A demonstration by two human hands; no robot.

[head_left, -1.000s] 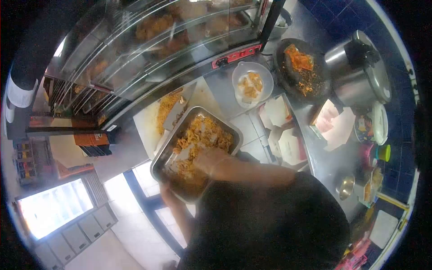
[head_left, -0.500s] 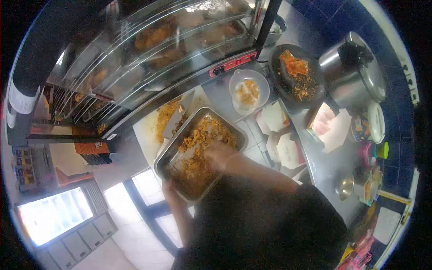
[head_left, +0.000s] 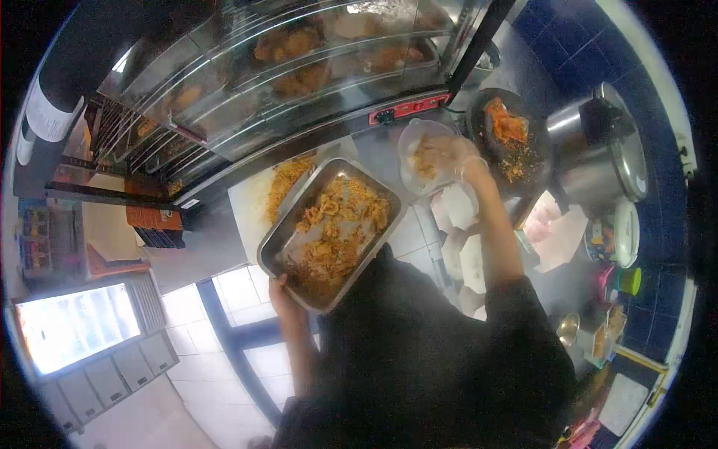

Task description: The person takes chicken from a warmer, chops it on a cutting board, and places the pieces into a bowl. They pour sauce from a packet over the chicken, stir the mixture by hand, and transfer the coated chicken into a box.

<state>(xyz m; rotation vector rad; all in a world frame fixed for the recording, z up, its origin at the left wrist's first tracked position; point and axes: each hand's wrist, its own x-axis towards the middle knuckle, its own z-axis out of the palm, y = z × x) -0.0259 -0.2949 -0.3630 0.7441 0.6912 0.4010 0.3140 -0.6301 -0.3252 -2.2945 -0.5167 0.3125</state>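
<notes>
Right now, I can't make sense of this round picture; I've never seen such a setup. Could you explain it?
Of course. There is no robot here: these are a person's bare hands, seen by one camera worn on their head, looking forward and down. The left hand holds the edge of a metal tray containing crumbly, golden-brown food. The right hand reaches to a pale bowl with food in it; it is too blurred to tell whether it grasps anything. On the counter beyond the bowl are a dark round pan, carrying an orange-red piece and crumbs, and a large metal pot.
</notes>
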